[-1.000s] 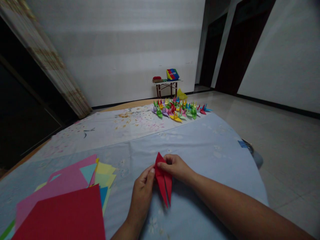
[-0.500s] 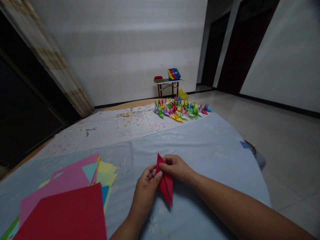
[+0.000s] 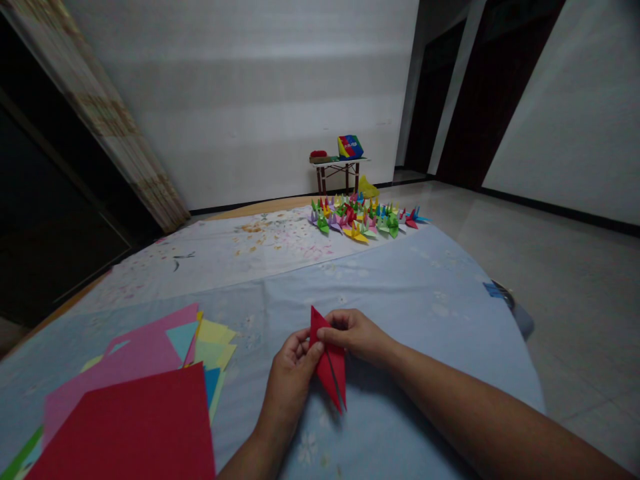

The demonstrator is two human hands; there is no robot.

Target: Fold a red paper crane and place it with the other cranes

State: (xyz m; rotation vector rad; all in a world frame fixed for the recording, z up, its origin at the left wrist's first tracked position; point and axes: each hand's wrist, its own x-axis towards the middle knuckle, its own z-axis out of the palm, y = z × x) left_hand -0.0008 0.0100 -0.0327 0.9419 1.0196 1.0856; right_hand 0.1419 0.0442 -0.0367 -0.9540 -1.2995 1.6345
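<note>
Between my two hands is a piece of red origami paper (image 3: pixel 332 375), folded into a long narrow diamond with a slit running down its lower half. My left hand (image 3: pixel 294 363) pinches its left edge, thumb on top near the middle. From the right, my right hand (image 3: pixel 351 335) grips the upper part, its thumb pressed on the front face beside the left thumb. One point of the diamond sticks up past the fingers, and two narrow tips point down toward me. Fingertips behind the paper are hidden.
Left of my hands lies a loose pile of coloured paper, a red sheet (image 3: pixel 135 427) on top and a pink sheet (image 3: pixel 115 373) beneath. Many folded paper cranes (image 3: pixel 357 219) stand at the table's far end. A small side table (image 3: pixel 340 164) holds a colourful box (image 3: pixel 350 147).
The upper tip of the red paper leans slightly farther left, and the slit looks a little wider. Both hands keep their hold; the whole view has shifted slightly.
</note>
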